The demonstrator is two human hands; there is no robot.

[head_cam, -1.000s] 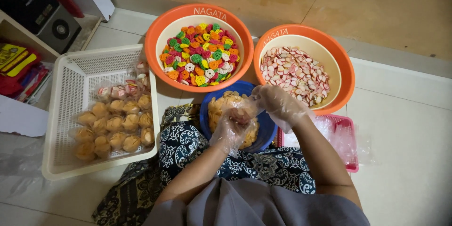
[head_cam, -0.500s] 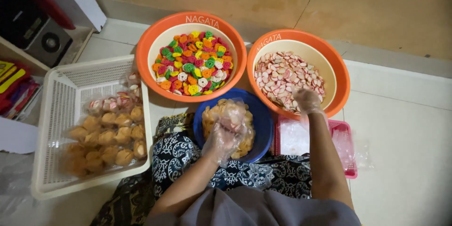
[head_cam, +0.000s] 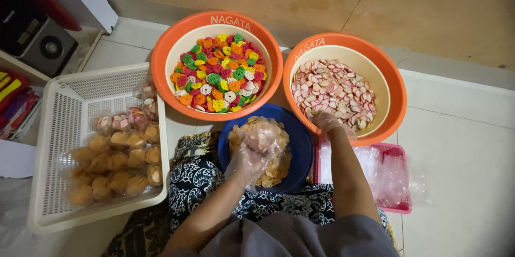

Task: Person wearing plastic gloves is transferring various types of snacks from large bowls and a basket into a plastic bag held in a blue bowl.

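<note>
R hand [head_cam: 328,123] now at near rim of the orange bowl [head_cam: 396,96] w/ pink-white crackers [head_cam: 332,92], fingers curled, grip unclear; was lower 1 s ago. L hand [head_cam: 251,155] holds clear bag [head_cam: 263,135] over blue bowl [head_cam: 303,152], just left of R hand.

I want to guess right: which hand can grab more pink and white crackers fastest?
Probably the right hand: it already reaches into the orange basin of pink and white crackers. The left hand holds a small bag over the blue bowl.
</note>
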